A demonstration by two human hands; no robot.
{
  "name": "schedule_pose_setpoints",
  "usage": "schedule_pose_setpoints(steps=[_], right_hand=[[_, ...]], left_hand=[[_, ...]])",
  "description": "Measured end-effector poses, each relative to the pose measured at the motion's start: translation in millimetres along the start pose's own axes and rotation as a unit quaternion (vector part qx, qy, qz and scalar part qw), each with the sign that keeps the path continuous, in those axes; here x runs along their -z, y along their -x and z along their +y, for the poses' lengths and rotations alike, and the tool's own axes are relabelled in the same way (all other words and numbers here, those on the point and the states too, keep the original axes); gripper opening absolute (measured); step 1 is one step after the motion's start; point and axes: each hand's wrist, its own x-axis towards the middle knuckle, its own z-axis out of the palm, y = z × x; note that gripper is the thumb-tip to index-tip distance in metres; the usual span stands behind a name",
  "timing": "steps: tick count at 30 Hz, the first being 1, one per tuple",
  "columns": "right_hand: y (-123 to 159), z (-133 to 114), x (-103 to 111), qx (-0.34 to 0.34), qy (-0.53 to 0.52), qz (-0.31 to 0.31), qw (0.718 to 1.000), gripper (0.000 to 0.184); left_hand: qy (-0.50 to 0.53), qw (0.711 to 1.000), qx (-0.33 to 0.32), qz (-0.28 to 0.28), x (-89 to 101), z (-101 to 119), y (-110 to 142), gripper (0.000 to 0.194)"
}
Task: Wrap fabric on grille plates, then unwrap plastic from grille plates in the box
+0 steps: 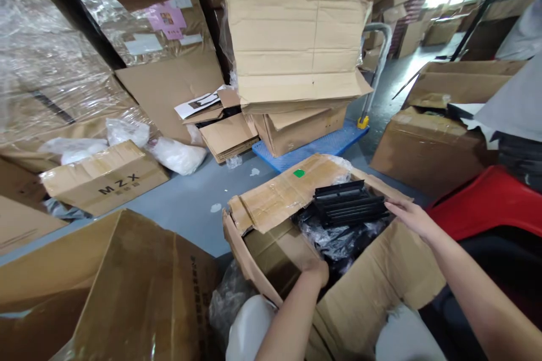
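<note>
An opened cardboard box stands in front of me with its flaps spread. Inside it lie clear plastic bags and dark things I cannot make out. Above the bags is a stack of black slatted parts, long and ridged. My right hand is at the right end of this stack, fingers closed on its edge. My left hand reaches down into the box, beside an inner cardboard piece; its fingers are hidden.
A large open carton stands at the left. Behind are a blue platform trolley carrying cardboard, and a box marked MZX. At the right are a red plastic object and another carton. Wrapped stacks line the left wall.
</note>
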Motion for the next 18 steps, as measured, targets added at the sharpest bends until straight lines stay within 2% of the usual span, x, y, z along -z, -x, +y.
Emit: schedule_pose_setpoints(steps=[2, 5, 7, 8, 9, 11, 13, 14, 16, 18], right_hand=[[4.3, 0.2, 2.5, 0.01, -0.018, 0.014, 1.0, 0.024], [18.3, -0.5, 4.0, 0.036, -0.032, 0.05, 0.998, 0.027], [35.1, -3.5, -3.4, 0.073, -0.048, 0.082, 0.993, 0.028], [45.8, -6.1, -11.0, 0.092, -0.063, 0.076, 0.991, 0.029], [57.7, -9.4, -21.2, 0.112, -0.083, 0.045, 0.989, 0.031], [83.5, -17.0, -47.9, 0.15, -0.114, -0.1, 0.977, 0.041], [108.3, -24.1, -78.0, 0.19, -0.124, -0.268, 0.936, 0.057], [118.7, -26.7, -91.9, 0.203, -0.122, -0.314, 0.919, 0.058], [132.9, -30.0, -113.4, 0.203, -0.109, -0.349, 0.909, 0.045], [138.1, -31.8, -123.3, 0.186, -0.1, -0.342, 0.916, 0.035]], left_hand=[[0.0, 0.999, -0.015, 0.033, 9.8, -11.5, 11.0, 0.029], [0.013, 0.995, -0.032, 0.09, 30.1, -40.4, 36.2, 0.029], [0.074, 0.982, -0.038, 0.168, 41.7, -60.9, 54.8, 0.029], [0.13, 0.965, -0.045, 0.223, 45.4, -68.9, 63.2, 0.029], [0.196, 0.939, -0.053, 0.278, 47.0, -74.2, 70.4, 0.029], [0.332, 0.871, -0.063, 0.356, 44.1, -75.8, 79.7, 0.026], [0.438, 0.811, -0.055, 0.383, 35.7, -68.0, 82.6, 0.026], [0.484, 0.782, -0.05, 0.389, 31.3, -62.6, 82.4, 0.027], [0.555, 0.728, -0.046, 0.4, 26.5, -54.3, 82.0, 0.031], [0.594, 0.681, -0.047, 0.426, 31.0, -53.9, 84.8, 0.039]])
